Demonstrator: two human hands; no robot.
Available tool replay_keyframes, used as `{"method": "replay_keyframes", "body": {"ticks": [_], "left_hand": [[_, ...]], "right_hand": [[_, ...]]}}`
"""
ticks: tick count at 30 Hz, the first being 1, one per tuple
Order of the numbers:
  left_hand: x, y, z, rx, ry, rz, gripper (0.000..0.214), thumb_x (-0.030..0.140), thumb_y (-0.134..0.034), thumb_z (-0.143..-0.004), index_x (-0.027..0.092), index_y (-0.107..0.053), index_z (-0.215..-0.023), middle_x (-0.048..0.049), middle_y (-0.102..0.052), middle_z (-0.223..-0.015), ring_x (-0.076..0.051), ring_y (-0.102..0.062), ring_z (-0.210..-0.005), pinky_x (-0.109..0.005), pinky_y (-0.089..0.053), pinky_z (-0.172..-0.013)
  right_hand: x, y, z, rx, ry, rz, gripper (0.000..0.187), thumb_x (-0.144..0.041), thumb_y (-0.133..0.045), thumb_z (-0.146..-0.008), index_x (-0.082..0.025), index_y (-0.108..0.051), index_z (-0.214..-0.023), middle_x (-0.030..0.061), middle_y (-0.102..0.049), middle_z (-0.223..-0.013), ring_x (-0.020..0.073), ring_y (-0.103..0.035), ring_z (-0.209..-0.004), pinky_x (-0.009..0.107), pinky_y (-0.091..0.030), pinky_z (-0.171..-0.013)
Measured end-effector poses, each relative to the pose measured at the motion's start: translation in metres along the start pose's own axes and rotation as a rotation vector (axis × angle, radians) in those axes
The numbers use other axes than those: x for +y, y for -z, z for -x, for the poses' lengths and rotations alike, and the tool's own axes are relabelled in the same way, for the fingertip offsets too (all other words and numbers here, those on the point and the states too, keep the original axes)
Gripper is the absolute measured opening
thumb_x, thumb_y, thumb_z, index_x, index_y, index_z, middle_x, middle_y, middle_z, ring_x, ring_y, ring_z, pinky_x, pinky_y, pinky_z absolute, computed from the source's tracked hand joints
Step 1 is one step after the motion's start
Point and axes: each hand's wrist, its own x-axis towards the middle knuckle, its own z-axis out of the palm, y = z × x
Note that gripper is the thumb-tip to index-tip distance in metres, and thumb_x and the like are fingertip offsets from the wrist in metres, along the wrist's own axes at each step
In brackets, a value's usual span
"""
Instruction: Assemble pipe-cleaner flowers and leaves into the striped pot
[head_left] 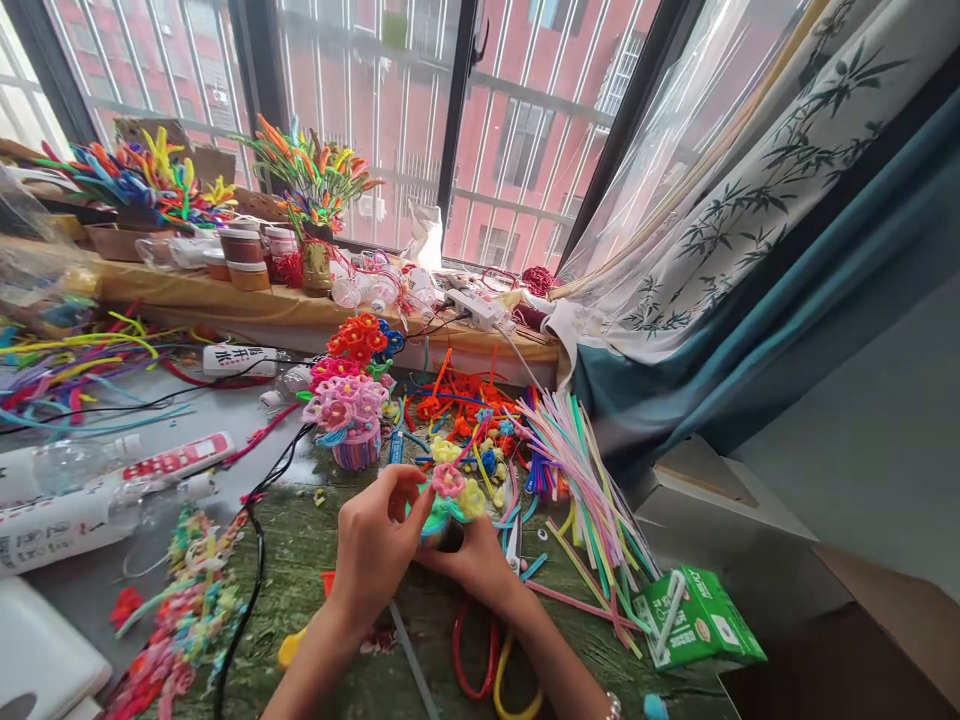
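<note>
My left hand (pixel 373 540) and my right hand (pixel 471 565) together hold a small pipe-cleaner flower pot (pixel 441 510) above a green wood-grain tabletop (pixel 315 560). It has a teal and green base, with pink and yellow chenille blooms on top. My fingers hide most of its base. A finished pink pipe-cleaner flower pot (pixel 348 420) stands just beyond my left hand. A bundle of multicoloured chenille stems (pixel 577 470) lies to the right of my right hand.
A green drink carton (pixel 697 618) sits at the right table edge, and a beaded chain of pipe-cleaner flowers (pixel 184 610) lies at left. Plastic bottles, a black cable and a power strip (pixel 474 308) lie about. Behind, a window ledge holds pipe-cleaner bouquets.
</note>
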Motion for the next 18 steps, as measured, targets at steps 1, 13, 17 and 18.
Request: {"method": "replay_keyframes", "body": {"ticks": [1, 13, 17, 18], "left_hand": [[0.0011, -0.0011, 0.0007, -0.011, -0.008, -0.007, 0.020, 0.038, -0.056, -0.088, 0.021, -0.065, -0.090, 0.0033, -0.065, -0.064, -0.013, -0.056, -0.052, -0.024, -0.044, -0.055], [0.0054, -0.0068, -0.0057, -0.113, 0.000, -0.004, 0.014, 0.032, -0.056, -0.081, 0.022, -0.067, -0.079, -0.0004, -0.068, -0.069, -0.017, -0.061, -0.062, -0.027, -0.042, -0.059], [0.0059, -0.0078, -0.0015, -0.055, 0.073, 0.048, 0.013, 0.032, -0.057, -0.080, 0.023, -0.065, -0.083, 0.0021, -0.068, -0.066, -0.016, -0.062, -0.058, -0.026, -0.042, -0.058], [0.0060, -0.0083, 0.0003, -0.036, 0.095, 0.063, 0.013, 0.033, -0.057, -0.079, 0.023, -0.065, -0.083, 0.0029, -0.068, -0.065, -0.016, -0.062, -0.057, -0.025, -0.042, -0.058]], "right_hand": [[-0.0013, 0.0002, -0.0002, 0.004, 0.008, 0.006, 0.045, -0.035, -0.087, -0.067, -0.024, -0.075, -0.108, 0.0028, -0.080, -0.106, 0.0301, -0.072, -0.100, 0.045, -0.058, -0.093], [-0.0080, 0.0025, 0.0010, 0.024, 0.024, 0.111, 0.046, -0.036, -0.087, -0.066, -0.021, -0.074, -0.108, 0.0043, -0.079, -0.105, 0.0316, -0.071, -0.099, 0.045, -0.056, -0.093], [-0.0078, 0.0027, 0.0009, 0.011, 0.022, 0.094, 0.044, -0.036, -0.088, -0.067, -0.021, -0.075, -0.106, 0.0038, -0.080, -0.102, 0.0303, -0.072, -0.096, 0.046, -0.055, -0.097], [-0.0077, 0.0030, 0.0010, 0.005, 0.019, 0.086, 0.045, -0.037, -0.088, -0.067, -0.021, -0.075, -0.107, 0.0037, -0.080, -0.103, 0.0300, -0.072, -0.096, 0.046, -0.055, -0.097]]}}
